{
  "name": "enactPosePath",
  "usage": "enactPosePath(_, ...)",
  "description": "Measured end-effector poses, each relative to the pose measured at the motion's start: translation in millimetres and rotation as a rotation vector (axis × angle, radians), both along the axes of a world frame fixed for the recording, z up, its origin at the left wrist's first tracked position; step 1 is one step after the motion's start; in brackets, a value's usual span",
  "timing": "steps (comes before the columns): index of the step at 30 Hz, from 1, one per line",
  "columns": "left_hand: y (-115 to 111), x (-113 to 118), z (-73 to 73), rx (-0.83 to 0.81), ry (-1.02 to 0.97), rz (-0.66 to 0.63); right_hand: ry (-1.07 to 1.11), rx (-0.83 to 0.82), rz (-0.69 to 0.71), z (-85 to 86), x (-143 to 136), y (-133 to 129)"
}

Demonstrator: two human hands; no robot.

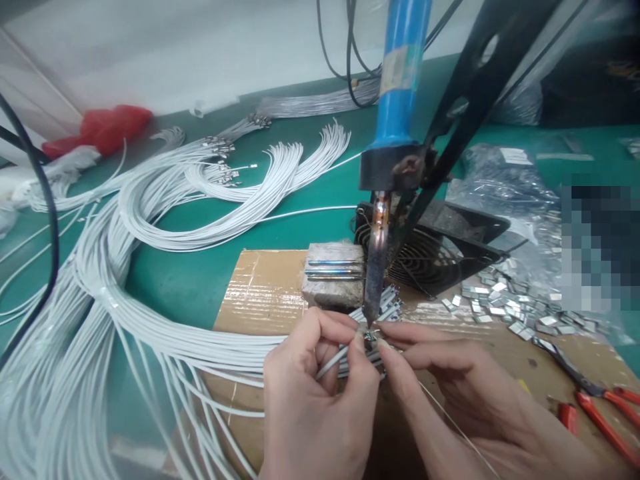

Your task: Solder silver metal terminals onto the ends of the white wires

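I judge this soldering: under the iron (377, 260), the left hand (317, 403) pinches a white cable (332, 363), the right hand (465, 383) seemingly thin wire (459, 427); steadiness is called for.

Red bag (107, 127), black fan (425, 252), red-handled pliers (589, 387)

Soft, even light leaves glare streaks on the cardboard (260, 283), while the cables (60, 413) at lower left blur

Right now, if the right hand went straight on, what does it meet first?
Likely the small metal part just ahead, then the left hand; the iron tip looks about as close, but depth is unclear.
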State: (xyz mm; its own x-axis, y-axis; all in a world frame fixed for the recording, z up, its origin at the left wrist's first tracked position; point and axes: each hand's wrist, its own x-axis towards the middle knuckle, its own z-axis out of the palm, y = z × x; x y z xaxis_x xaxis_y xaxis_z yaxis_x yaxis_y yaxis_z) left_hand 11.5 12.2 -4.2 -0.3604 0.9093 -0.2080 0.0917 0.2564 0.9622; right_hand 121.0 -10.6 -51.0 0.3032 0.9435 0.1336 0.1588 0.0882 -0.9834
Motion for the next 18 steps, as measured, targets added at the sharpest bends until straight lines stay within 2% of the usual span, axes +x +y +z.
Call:
enactPosePath(5, -3.1, -2.5, -4.2, 0.005, 0.009, -0.02, -0.07, -0.051, -0.109, 8.4, -7.3, -2.5)
enactPosePath(9, -8.6, -7.0, -4.7, -0.038, 0.034, 0.008, -0.081, -0.134, -0.322, 1.7, 17.5, -0.6)
enactPosePath(10, -10.7, -8.3, -4.0, -0.051, 0.043, -0.001, 0.029, -0.113, -0.285, -2.2, 26.1, -0.8)
enactPosePath(13, -18.8, -11.3, -0.8, -0.079, 0.077, -0.041, 0.329, -0.136, -0.005, -11.4, 41.7, -4.9)
enactPosePath(15, -25.6, -12.5, 1.0, -0.091, 0.107, -0.057, 0.252, -0.198, 0.054, -10.2, 37.5, -9.6)
enactPosePath(18, -36.5, -15.4, 1.2, -0.097, 0.181, -0.097, -0.01, -0.207, 0.056, 1.1, 16.9, -16.0)
